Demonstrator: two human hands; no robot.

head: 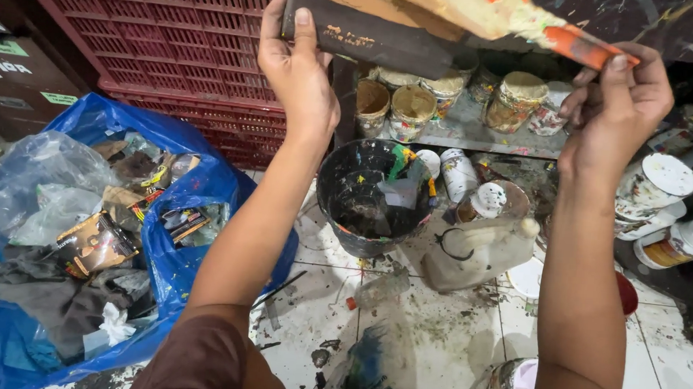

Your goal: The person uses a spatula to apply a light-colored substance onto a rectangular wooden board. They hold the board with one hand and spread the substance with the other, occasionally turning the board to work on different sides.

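Observation:
Both my arms are raised toward the top of the view. My left hand [299, 61] grips the dark end of a flat, paint-smeared cardboard piece [374, 26] held up high. My right hand [617, 108] pinches the other end of it, an orange-red tip [588, 47] crusted with pale paint. The piece hangs tilted above a black paint-stained bucket [375, 192] that stands on the tiled floor below, between my forearms.
A blue plastic bag [84, 225] full of trash sits at left, red crates [171, 28] behind it. Several paint-stained cans [418, 102] stand on a low shelf. More tubs [671, 209] lie at right. A cloudy jug [481, 253] leans beside the bucket.

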